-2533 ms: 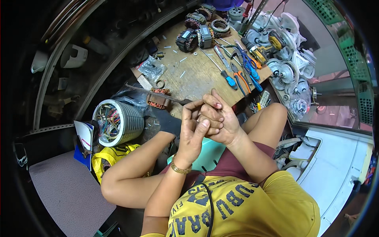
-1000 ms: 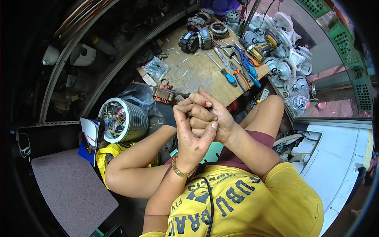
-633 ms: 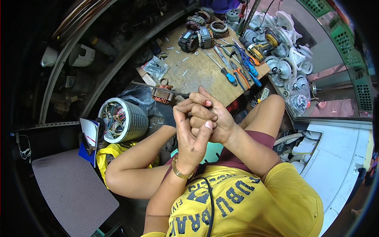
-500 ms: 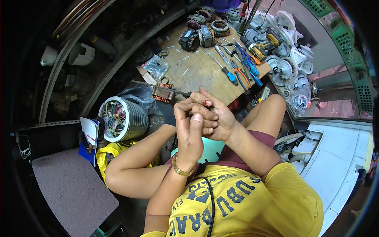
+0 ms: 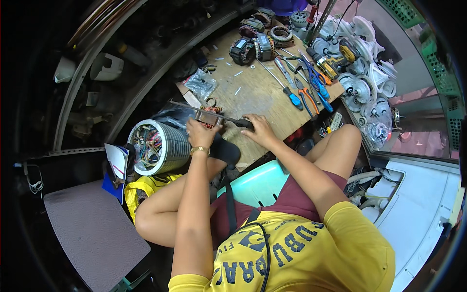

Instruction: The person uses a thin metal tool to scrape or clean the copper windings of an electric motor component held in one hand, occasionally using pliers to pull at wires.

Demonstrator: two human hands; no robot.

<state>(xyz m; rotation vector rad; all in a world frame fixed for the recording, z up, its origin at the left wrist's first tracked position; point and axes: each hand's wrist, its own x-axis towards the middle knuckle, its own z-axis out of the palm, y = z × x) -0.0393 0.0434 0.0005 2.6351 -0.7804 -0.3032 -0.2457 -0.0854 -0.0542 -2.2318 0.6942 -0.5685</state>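
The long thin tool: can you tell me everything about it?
The long thin tool slants down to the right: a straight grey blade, metal by its look, and a thick dark handle. The blade crosses the copper-coloured coil in this view; whether they touch, I can't tell. The right hand touches the handle's end.

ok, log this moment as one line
left hand: at copper-wound metal stator | right hand: on long thin dark-handled metal tool | brown wooden tabletop: blue-handled metal screwdriver
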